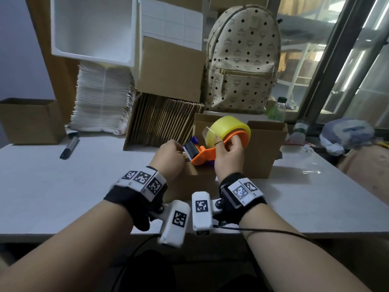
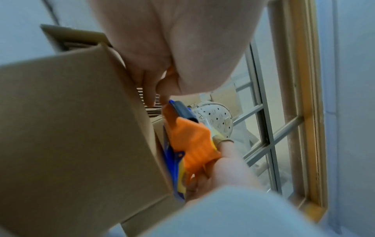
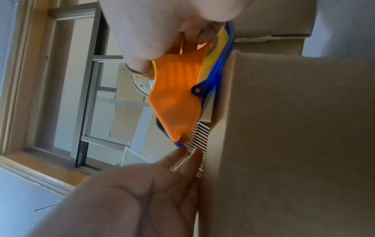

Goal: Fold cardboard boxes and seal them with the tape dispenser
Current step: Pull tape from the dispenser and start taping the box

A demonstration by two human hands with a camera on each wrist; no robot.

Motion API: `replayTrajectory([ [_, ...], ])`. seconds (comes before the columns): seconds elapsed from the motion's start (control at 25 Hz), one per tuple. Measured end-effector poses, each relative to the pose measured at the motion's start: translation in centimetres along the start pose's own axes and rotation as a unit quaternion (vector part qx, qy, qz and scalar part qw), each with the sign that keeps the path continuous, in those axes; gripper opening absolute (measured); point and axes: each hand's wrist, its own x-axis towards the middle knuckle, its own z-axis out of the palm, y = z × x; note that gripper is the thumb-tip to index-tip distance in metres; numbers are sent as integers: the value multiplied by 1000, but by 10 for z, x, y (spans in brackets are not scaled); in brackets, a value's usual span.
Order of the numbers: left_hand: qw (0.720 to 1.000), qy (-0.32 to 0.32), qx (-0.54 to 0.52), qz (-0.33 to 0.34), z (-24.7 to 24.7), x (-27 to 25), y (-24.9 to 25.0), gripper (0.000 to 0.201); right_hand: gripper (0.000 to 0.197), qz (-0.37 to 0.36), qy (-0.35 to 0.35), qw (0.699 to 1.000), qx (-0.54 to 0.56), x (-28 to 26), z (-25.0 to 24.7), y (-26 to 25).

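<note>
An orange tape dispenser (image 1: 205, 153) (image 2: 190, 137) (image 3: 176, 96) with a yellow tape roll (image 1: 227, 127) hovers over a small brown cardboard box (image 1: 193, 180) (image 2: 71, 128) (image 3: 294, 128) on the white table (image 1: 63, 186). My right hand (image 1: 228, 147) (image 3: 172, 51) grips the dispenser, thumb on its side. My left hand (image 1: 179, 147) (image 2: 160, 94) has thumb and forefinger pinched together at the dispenser's roller tip, on the tape end; the clear tape itself is hard to make out. Most of the box's top is hidden by both hands.
Behind the hands stand an open cardboard box (image 1: 263, 148) and a carton of flat cardboard sheets (image 1: 162, 121). A patterned backpack (image 1: 242, 60), a bottle (image 1: 275, 110) and stacked white mailers (image 1: 103, 98) are at the back. A marker (image 1: 69, 146) and an open box (image 1: 31, 121) are at the left.
</note>
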Motion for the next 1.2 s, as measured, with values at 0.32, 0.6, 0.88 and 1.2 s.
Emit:
replayTrajectory([
  [0.32,998,36,-47,28,-5,9,10,38,29,-18,-22,999,-36,2,0,9],
  [0.6,995,-100,2,14,-9,23,28,49,30,-45,-63,994,-70,8,-5,13],
  [0.88,997,-67,-12,29,1,30,34,16,25,-48,-70,993,-84,10,-9,13],
  [1.2,994,-36,-99,13,2,28,31,10,24,-39,-77,991,-100,11,-8,12],
])
